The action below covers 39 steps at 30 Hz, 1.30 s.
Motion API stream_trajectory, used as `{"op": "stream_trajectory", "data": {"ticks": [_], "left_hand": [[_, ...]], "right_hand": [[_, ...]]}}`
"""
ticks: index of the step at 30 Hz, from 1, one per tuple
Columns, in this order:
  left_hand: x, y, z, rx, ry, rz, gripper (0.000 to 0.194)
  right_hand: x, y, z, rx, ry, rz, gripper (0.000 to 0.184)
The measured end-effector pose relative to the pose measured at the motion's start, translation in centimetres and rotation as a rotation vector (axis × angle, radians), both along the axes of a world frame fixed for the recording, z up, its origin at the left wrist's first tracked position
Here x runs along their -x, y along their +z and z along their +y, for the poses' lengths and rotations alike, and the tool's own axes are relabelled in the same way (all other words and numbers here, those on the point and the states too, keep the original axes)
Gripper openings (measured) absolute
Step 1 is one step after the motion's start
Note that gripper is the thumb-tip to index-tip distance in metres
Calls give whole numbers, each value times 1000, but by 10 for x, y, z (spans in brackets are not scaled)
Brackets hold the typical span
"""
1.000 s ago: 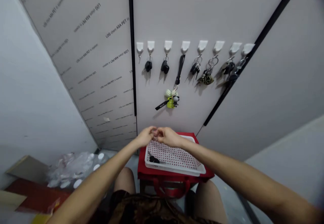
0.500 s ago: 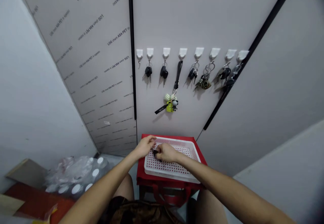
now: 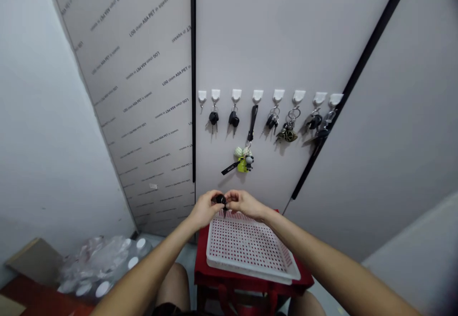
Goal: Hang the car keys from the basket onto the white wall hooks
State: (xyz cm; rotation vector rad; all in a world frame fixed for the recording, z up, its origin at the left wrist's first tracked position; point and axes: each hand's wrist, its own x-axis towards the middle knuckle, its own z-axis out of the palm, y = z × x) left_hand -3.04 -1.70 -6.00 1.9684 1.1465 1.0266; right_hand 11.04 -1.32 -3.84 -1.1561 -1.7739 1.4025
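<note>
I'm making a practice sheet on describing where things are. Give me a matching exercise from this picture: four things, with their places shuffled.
Things
1. small black object
2. white basket
3. black strap
4. white-capped bottles

Places
A. on the red bag
B. at the lower left of the picture
C. in the left hand, with the right hand close by
D. below a white hook, with yellow-green and grey charms under it

Right pairs: 1-C, 2-A, 3-D, 4-B
</note>
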Motion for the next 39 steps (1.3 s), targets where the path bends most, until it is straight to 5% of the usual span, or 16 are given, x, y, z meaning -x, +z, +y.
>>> {"op": "stream_trajectory", "data": {"ticks": [5,9,13,17,21,26,32,39], "left_hand": [[11,18,4,-32,-47,-41,24],[23,36,2,-232,-54,74,16],[29,48,-3,-411,-18,56,17],[26,64,8,-263,44,-227,13],[26,103,35,-106,147,-611,11],[33,155,65,-62,256,-744,8],[35,183,100,1,363,-697,8],[33,178,120,55,413,-678,9]], "right_hand": [[5,19,7,-96,28,-125,6],[6,36,11,-59,113,-240,2],[15,60,15,-136,-25,-161,3],[38,98,25,-228,-132,6,5],[65,139,45,-331,-221,188,5],[88,172,79,-527,-337,256,8],[101,187,107,-681,-563,27,15],[103,180,113,-804,-605,-358,30]]}}
